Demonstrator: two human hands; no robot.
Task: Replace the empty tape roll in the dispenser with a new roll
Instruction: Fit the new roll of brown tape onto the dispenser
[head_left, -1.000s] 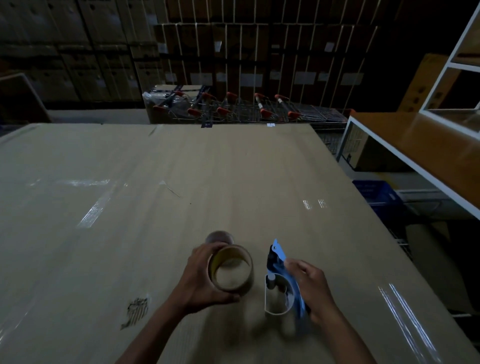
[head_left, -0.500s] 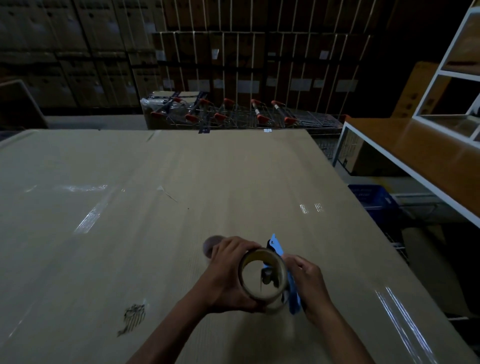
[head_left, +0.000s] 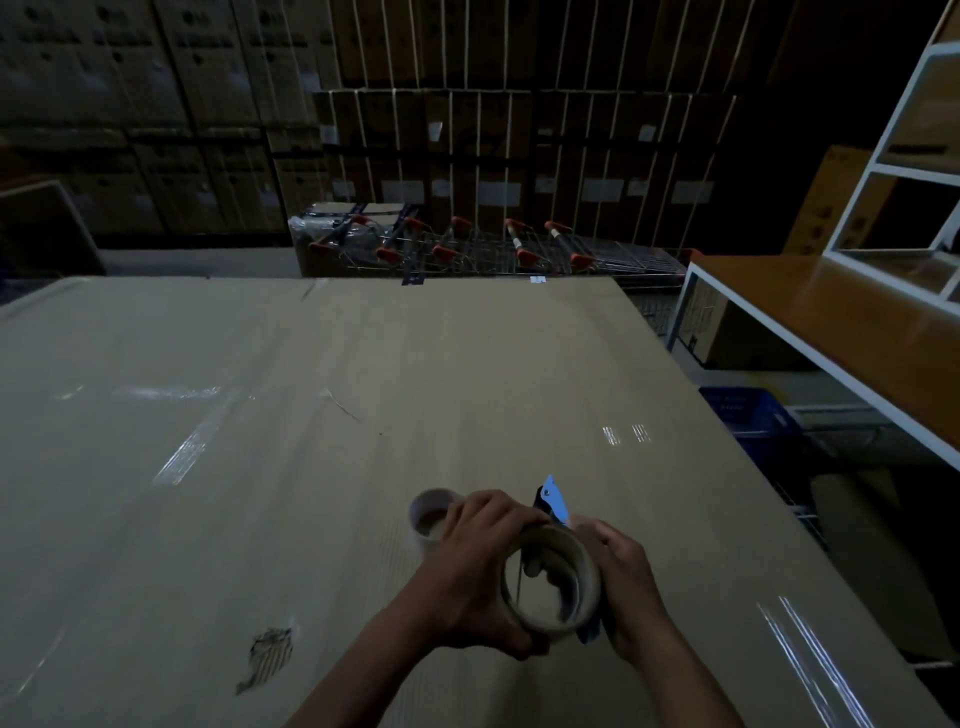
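Observation:
My left hand (head_left: 470, 566) grips a new roll of brown tape (head_left: 584, 571) from its left side, with the roll's open face turned toward me. The roll sits over the blue tape dispenser (head_left: 553, 499), whose blue tip sticks out above the roll and whose inner parts show through the roll's hole. My right hand (head_left: 626, 582) holds the dispenser from the right, mostly hidden behind the roll. A second roll, an empty-looking core (head_left: 428, 512), stands on the cardboard just left of my left hand.
Everything lies on a large cardboard sheet (head_left: 311, 441) with glossy tape strips and a torn patch (head_left: 267, 657) near the front left. An orange-topped table (head_left: 831, 322) and white shelving stand to the right, a blue crate (head_left: 748, 415) below. Shopping carts (head_left: 493, 249) and stacked boxes line the back.
My left hand lifted the tape roll off the cardboard and carried it right onto the dispenser held by my right hand. The empty core behind stayed put.

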